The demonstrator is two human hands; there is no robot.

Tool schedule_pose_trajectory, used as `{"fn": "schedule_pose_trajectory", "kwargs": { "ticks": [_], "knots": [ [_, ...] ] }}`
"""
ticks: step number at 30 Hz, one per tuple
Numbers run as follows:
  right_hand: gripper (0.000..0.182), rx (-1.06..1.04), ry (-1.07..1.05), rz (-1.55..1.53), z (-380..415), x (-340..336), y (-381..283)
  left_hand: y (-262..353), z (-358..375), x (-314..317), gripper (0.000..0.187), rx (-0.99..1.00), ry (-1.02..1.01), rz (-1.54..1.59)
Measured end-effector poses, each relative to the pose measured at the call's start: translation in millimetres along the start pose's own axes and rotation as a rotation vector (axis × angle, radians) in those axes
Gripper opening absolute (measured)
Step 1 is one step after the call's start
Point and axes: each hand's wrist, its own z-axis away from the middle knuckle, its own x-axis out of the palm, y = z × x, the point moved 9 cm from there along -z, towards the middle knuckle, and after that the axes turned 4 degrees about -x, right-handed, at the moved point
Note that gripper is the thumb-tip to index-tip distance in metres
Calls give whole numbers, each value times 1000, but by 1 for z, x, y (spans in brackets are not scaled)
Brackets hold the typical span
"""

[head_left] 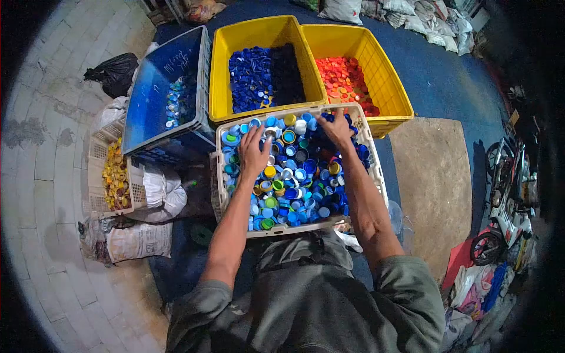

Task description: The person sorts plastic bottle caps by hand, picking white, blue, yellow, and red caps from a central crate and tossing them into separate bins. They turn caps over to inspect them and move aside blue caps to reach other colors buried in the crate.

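A cream plastic crate (376, 170) full of loose bottle caps (288, 176) sits in front of my body. The caps are mostly light and dark blue, with some green, yellow and white ones. Over the left part of the pile, my left hand (254, 154) rests with its fingers apart, touching caps near the crate's far side. My right hand (337, 130) reaches to the far right corner, fingers spread above dark blue caps. Neither hand shows a cap clearly gripped. Caps directly under both palms are hidden.
Beyond the crate stand a blue bin (138, 123) with few caps, a yellow bin (220, 70) with dark blue caps and another yellow bin (391, 76) with red and orange caps. A basket (138, 188) of yellow caps and sacks (141, 241) are left. A motorcycle (500, 194) is right.
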Motion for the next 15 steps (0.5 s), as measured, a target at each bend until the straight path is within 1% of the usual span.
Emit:
{"fn": "schedule_pose_trajectory", "kwargs": {
  "ticks": [1, 2, 3, 4, 5, 6, 7, 9, 11, 12, 13, 15],
  "knots": [
    [91, 43, -31, 83, 5, 5, -13, -4, 0, 11, 43, -17, -14, -12],
    [88, 153, -50, 134, 17, 8, -18, -6, 2, 24, 43, -37, -28, -24],
    [82, 144, -51, 129, 26, 15, -27, -5, 3, 33, 43, -59, -42, -34],
    [79, 111, -55, 155, 36, 19, -40, -1, 4, 34, 43, -125, -64, 36],
    [75, 80, -63, 180, 46, 23, -50, 7, 5, 33, 42, -127, -88, 29],
    [65, 36, -26, 228, 50, 30, -51, 15, 7, 30, 41, -128, -114, 20],
    [57, 4, -66, 219, 57, 32, -61, 21, 8, 27, 40, -125, -139, 13],
    [50, -81, -140, 240, 79, 33, -77, 28, 11, 17, 36, -140, -169, 50],
    [44, -186, -64, 213, 97, 32, -82, 28, 17, 10, 35, -173, -224, 136],
    [44, -249, -109, 192, 105, 32, -86, 38, 20, -2, 36, -70, -147, 121],
    [43, -311, -155, 171, 114, 27, -89, 56, 25, -21, 33, 8, -79, 16],
    [43, -495, -63, 122, 140, 2, -100, 102, 41, -64, 27, 167, 57, -191]
  ]
}}
